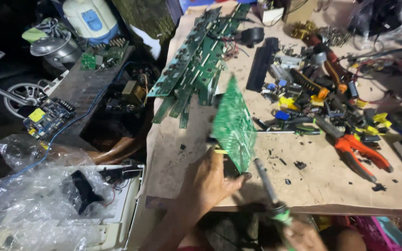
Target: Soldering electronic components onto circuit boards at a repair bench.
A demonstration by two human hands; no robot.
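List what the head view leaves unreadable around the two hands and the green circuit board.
- Right hand: cut off by the bottom edge and blurred; its grip on the soldering iron is unclear.
- Green circuit board: motion blur hides its components; the left hand covers its lower edge.
- Small parts pile: too small and cluttered to identify pieces.
- Left floor area: dark, details lost.

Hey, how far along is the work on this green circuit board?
Done: loose parts and black bits lie scattered on the bench, and a stack of boards sits behind. In hand: the left hand holds the green circuit board upright, and the right hand brings a soldering iron to its lower edge. What remains can't be told.
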